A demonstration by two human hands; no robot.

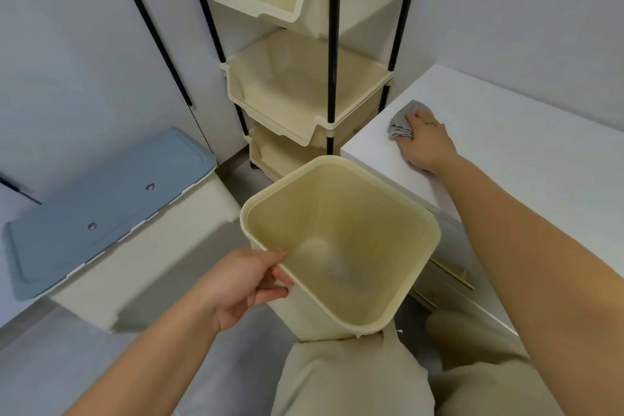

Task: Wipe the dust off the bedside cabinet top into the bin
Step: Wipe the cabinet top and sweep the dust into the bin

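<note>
- Pressing a crumpled grey cloth (400, 123) onto the white bedside cabinet top (506, 152), the right hand (425, 142) lies palm down w/ fingers straight over the cloth, nr the top's far-left corner.
- Left hand (246, 280) pinches the near rim of the cream square plastic bin (354, 206): thumb over the rim, fingers curled on the outer wall.
- Bin is tilted, mouth up toward the camera, just beside & below the cabinet's left edge.
- Pale blurred patch inside the bin; can't tell what it is.
- Behind: cream three-tier plastic rack w/ black poles (304, 94).
- Far left: white box w/ pale blue lid (101, 209).
</note>
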